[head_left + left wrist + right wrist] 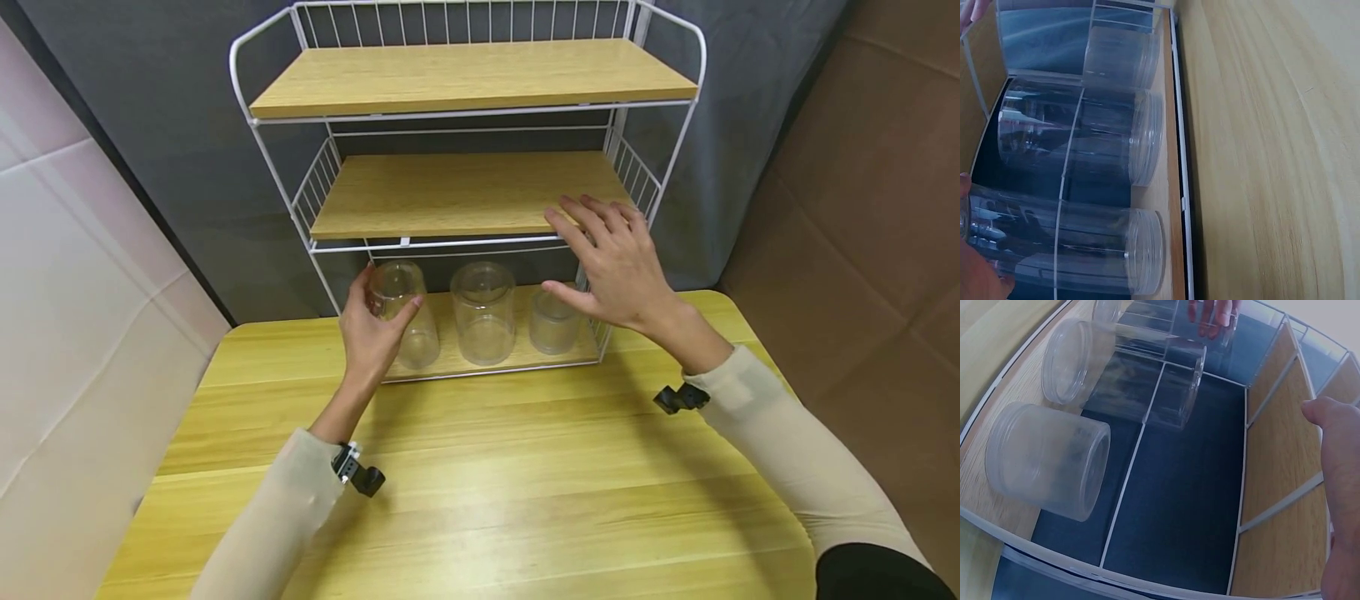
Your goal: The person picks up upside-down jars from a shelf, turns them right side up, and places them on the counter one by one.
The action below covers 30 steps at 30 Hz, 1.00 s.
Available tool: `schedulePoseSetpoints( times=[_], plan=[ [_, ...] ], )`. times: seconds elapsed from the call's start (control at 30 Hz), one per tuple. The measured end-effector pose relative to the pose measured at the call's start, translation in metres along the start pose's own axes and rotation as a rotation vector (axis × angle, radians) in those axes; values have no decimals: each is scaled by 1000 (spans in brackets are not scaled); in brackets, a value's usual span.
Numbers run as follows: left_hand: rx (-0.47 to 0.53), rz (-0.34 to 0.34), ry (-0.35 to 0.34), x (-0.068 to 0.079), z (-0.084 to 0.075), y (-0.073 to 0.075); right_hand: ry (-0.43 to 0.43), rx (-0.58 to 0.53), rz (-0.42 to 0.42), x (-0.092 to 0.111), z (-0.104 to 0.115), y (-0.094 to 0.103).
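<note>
Three clear jars stand upright in a row on the rack's bottom shelf. My left hand grips the upper part of the left tall jar, fingers on its far side and thumb on the near side. In the left wrist view that tall jar's wider, lid-like end rests on the shelf. Beside it stands a wider tall jar, then a short, cloudier jar at the right. My right hand, fingers spread and holding nothing, is at the middle shelf's front right corner; whether it touches the shelf I cannot tell.
The white wire rack has three wooden shelves: a top shelf, a middle shelf and a bottom shelf. It stands at the back of a wooden table. Grey cloth hangs behind, with a brown panel at the right.
</note>
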State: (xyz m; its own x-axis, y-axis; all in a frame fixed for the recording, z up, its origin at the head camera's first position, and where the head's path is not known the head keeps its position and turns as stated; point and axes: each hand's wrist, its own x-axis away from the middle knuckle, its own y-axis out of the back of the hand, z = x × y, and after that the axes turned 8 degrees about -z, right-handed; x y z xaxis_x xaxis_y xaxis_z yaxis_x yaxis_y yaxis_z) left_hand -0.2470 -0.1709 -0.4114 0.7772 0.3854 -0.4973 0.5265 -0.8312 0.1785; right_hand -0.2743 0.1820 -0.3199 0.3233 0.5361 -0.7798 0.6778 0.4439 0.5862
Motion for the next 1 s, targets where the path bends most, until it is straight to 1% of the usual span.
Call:
schedulePoseSetpoints(
  times=[0.13, 0.27, 0.5, 0.6, 0.73, 0.83, 0.9, 1.0],
  plan=[
    [-6, 10, -10, 6, -5, 6, 0, 1, 3, 0, 0, 0],
    [21, 29, -12, 13, -13, 13, -4, 3, 6, 1, 1, 0],
    [16, 33, 7, 27, -31, 29, -7, 2, 20, 0, 2, 1],
    [37, 57, 2, 32, -40, 33, -14, -5, 24, 0, 2, 2],
    [89, 108, -7, 39, -54, 37, -23, -19, 27, 1, 3, 4],
    [150, 139, -6, 44, -64, 38, -33, -39, 32, 2, 6, 6],
    [196, 157, 3, 46, -70, 39, -46, -63, 33, 4, 8, 8],
    [293, 187, 39, 49, -78, 40, -71, -128, 23, 10, 14, 13]
  ],
)
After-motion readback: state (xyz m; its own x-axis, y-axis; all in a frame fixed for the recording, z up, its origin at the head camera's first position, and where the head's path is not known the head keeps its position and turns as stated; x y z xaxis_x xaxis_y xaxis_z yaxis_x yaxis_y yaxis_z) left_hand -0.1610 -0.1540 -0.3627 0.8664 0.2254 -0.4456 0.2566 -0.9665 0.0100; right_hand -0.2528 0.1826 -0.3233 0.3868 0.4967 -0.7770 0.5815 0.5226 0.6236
